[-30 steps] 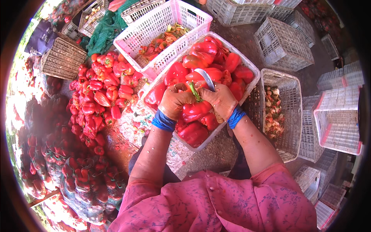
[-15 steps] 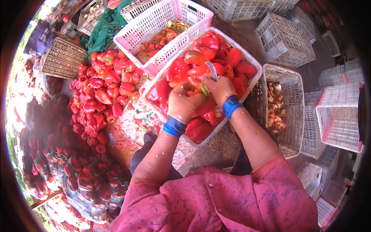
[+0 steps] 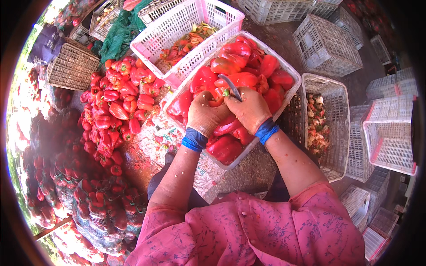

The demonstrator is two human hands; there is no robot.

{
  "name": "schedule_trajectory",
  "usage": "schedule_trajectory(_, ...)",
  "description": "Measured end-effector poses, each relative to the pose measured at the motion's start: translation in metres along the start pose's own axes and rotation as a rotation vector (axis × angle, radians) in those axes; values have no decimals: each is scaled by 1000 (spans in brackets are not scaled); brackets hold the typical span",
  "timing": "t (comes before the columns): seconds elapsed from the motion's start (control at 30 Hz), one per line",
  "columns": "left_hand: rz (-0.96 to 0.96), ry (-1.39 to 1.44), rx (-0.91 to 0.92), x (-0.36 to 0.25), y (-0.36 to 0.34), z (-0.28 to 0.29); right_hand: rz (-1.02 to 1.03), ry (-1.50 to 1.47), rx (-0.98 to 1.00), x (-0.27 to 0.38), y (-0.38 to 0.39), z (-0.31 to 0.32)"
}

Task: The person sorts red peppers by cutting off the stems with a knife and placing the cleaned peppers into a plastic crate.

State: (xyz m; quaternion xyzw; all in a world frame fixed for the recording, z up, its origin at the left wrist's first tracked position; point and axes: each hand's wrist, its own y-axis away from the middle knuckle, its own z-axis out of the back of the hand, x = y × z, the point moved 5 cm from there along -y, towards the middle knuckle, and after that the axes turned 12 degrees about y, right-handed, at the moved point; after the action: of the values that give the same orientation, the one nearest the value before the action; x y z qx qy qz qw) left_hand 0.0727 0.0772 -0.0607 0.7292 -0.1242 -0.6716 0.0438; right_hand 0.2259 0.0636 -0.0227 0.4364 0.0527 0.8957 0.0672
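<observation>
Both hands are over a white crate (image 3: 296,88) heaped with large red bell peppers (image 3: 239,51). My left hand (image 3: 205,116), in a tan glove with a blue band at the wrist, is closed round a red bell pepper (image 3: 217,103) that it mostly covers. A bit of green stem (image 3: 226,92) shows at the pepper's top. My right hand (image 3: 249,107), gloved and banded alike, grips a small curved knife (image 3: 231,85). Its blade rises from the fist and lies beside the stem, pointing up and left. The handle is hidden in the fingers.
A white and pink crate (image 3: 146,43) with pepper scraps stands behind. To the left lie a pile of loose red peppers (image 3: 119,111) and several filled mesh sacks (image 3: 100,213). On the right is a crate (image 3: 335,115) with pale scraps; other crates (image 3: 326,48) stand beyond.
My hands have drawn together, the left moving slightly left. The knife blade has swung to the left, close to the pepper's stem.
</observation>
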Motion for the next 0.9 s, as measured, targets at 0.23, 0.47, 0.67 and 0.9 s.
schedule_trajectory(0.23, -314, -294, -138, -7, 13, -22, -226, -40, -87, -21, -4, 5)
schedule_trajectory(0.47, -39, -76, -139, 21, 7, -26, -352, -188, -204, -38, -8, -3)
schedule_trajectory(0.67, -117, -113, -210, 23, 9, -27, -256, -265, -233, -27, -3, 11)
schedule_trajectory(0.9, 12, 57, -113, 17, 15, -37, -55, -137, -250, -13, 5, 18)
